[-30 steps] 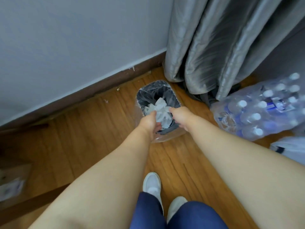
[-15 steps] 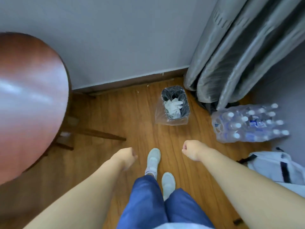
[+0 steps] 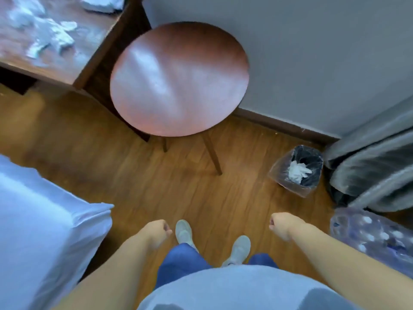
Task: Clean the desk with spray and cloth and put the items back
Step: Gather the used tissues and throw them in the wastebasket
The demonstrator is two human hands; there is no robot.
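- Desk [image 3: 67, 63]: top-left corner of view, wood top, blurred; just left of the round table [image 3: 178, 79], the two nearly touching.
- White crumpled tissues [image 3: 48, 38] strewn on desk top; another white wad [image 3: 101, 3] at the desk's far edge. Too blurred to tell more.
- Round table: reddish-brown glossy top, thin dark legs, stands vs. the grey wall, on wood floor.
- Left hand [image 3: 157, 231]: well below the round table, over the floor, just left of the white shoes [image 3: 184, 231]. Fingers curled into a fist, nothing in it.
- Right hand [image 3: 280, 224]: below-right of the round table, level w/ left hand, apart from it. Also fisted, holds nothing.
- Bin [image 3: 297, 171]: right of the round table's legs, near baseboard; clear liner, dark inside, white crumpled paper [image 3: 298, 170] in it.
- Grey curtain [image 3: 371, 164]: just right of bin.
- Pack of water bottles [image 3: 375, 236]: far right of the round table, below curtain, plastic-wrapped, white caps.
- White bedding [image 3: 44, 231]: below-left of the round table, left of left arm.
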